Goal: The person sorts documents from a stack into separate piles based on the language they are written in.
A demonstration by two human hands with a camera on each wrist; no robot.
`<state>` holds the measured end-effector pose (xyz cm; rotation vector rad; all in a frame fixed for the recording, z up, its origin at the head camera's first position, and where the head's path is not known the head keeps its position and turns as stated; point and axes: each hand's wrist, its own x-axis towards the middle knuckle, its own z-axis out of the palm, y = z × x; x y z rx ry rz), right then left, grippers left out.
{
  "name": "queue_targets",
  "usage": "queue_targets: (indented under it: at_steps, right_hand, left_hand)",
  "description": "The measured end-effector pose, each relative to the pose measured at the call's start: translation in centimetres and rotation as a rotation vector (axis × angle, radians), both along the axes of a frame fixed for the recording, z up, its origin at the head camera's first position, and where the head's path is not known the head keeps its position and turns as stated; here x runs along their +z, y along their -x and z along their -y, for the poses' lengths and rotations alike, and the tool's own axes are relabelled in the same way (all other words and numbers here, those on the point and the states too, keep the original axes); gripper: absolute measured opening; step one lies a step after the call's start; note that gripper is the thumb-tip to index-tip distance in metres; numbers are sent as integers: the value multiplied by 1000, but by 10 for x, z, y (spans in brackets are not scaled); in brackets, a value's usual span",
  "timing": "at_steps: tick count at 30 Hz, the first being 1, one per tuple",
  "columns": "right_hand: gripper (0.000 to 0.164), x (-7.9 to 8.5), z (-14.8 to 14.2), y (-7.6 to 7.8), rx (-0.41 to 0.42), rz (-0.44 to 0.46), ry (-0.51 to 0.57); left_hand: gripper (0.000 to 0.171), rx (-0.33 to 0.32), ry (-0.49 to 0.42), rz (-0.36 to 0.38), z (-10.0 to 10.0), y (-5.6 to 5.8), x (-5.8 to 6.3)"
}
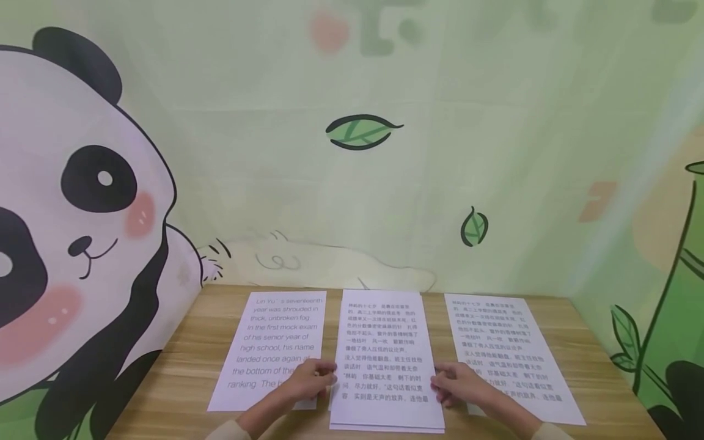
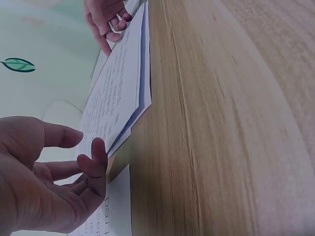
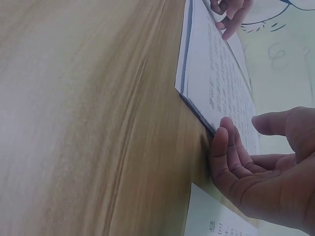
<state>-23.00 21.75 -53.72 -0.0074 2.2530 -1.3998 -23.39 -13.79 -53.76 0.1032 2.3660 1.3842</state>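
A stack of printed white sheets [image 1: 382, 360] lies in the middle of the table, its lower edges slightly fanned. My left hand [image 1: 316, 380] is at the stack's left edge, fingers loosely bent. In the left wrist view, the left hand's thumb [image 2: 66, 136] stands apart from the fingers, whose tips are right at the paper's side. On the opposite edge is my right hand [image 1: 459, 384], also loosely bent. The right wrist view shows its fingertips [image 3: 224, 130] against the stack's side, thumb spread away. Neither hand pinches the sheets.
To the left lies a sheet with English text [image 1: 275, 342], partly under the left hand in the head view. A sheet with Chinese text [image 1: 495, 324] lies to the right. Behind the wooden table [image 1: 165, 391] hangs a panda-printed backdrop [image 1: 264, 171].
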Motion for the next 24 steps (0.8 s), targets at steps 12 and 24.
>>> queue_targets:
  at_steps: [12,24]
  right_hand:
    - [59,-2,-6,0,91,-47,65]
    - [56,-6,3,1,-69,-21,139]
  left_hand:
    - [46,38,21,-4,1,-3,4]
    - [26,120,-49,-18,-2,-2,3]
